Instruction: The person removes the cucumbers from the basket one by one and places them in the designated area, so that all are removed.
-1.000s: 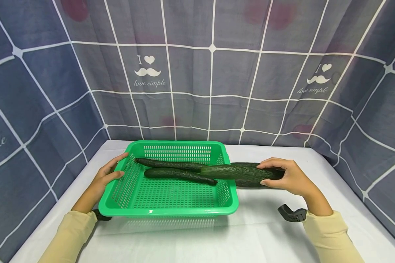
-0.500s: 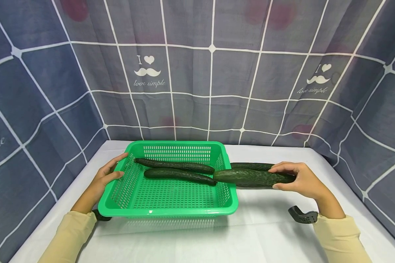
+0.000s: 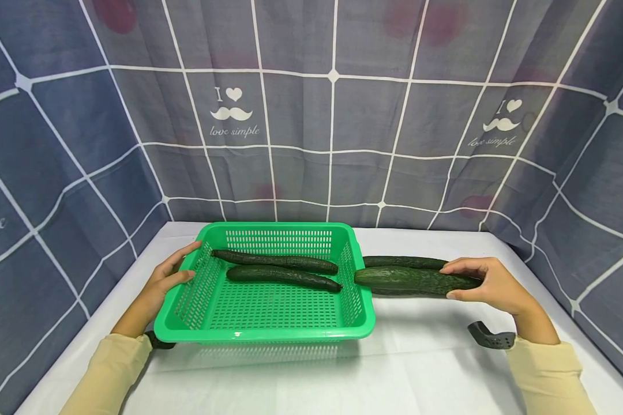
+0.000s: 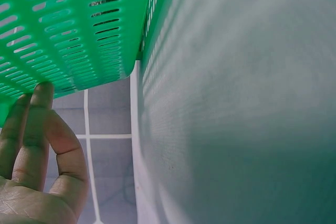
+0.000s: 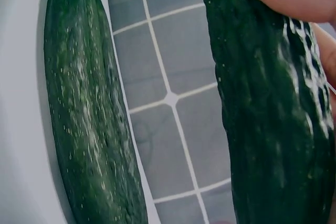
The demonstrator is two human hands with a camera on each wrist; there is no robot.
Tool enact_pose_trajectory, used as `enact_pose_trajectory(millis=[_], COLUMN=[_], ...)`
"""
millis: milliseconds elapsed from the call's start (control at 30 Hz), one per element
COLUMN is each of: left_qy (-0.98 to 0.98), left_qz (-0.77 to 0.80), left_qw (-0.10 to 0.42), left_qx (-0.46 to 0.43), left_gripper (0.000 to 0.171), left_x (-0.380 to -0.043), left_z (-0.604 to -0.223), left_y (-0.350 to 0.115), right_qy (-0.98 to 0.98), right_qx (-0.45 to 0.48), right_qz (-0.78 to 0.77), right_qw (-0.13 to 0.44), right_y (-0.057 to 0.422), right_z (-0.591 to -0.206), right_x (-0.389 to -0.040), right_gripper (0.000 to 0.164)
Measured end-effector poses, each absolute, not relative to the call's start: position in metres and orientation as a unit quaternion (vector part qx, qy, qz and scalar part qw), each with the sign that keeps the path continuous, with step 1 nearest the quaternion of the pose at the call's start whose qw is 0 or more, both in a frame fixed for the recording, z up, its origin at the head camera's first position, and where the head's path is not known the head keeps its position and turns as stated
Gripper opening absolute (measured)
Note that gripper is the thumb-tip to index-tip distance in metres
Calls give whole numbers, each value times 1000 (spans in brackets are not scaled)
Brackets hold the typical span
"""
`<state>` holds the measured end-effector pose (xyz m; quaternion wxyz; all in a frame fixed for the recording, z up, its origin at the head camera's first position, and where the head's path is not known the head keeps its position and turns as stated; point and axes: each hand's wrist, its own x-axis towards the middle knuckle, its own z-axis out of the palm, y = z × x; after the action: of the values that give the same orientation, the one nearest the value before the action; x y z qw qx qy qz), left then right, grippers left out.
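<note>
Both of my hands are busy. My right hand (image 3: 490,282) grasps the right end of a dark green cucumber (image 3: 407,280) between thumb and fingers. I hold it lengthwise, above the surface (image 3: 394,369), its far end over the right rim of a green plastic basket (image 3: 265,334); I cannot tell whether it touches that rim. My left hand (image 3: 161,282) is loose, its thumb and fingers resting against the basket's left side without clenching. Inside the basket, two slimmer cucumbers (image 3: 282,276) lie side by side, toward the back. Right of the basket, a rear cucumber (image 3: 402,262) lies on the surface behind the held one; another dark green edge shows underneath, mostly hidden.
</note>
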<state>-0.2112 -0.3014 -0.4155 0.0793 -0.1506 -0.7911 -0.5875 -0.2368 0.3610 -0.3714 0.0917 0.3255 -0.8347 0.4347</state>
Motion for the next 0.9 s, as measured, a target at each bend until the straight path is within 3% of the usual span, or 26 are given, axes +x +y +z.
enact_pose_trajectory(millis=[467, 900], left_qy=[-793, -798], left_qz=[-587, -582], left_qw=[76, 65], left_qx=[-145, -144], left_gripper=[65, 65], left_x=[-211, -211], left_z=[-416, -415], left_y=[-302, -302], right_qy=[-838, -840], right_qx=[294, 302], right_qz=[451, 448], right_qw=[89, 42], right_y=[386, 387], right_z=[-382, -404], right_x=[-240, -254], right_gripper=[44, 40])
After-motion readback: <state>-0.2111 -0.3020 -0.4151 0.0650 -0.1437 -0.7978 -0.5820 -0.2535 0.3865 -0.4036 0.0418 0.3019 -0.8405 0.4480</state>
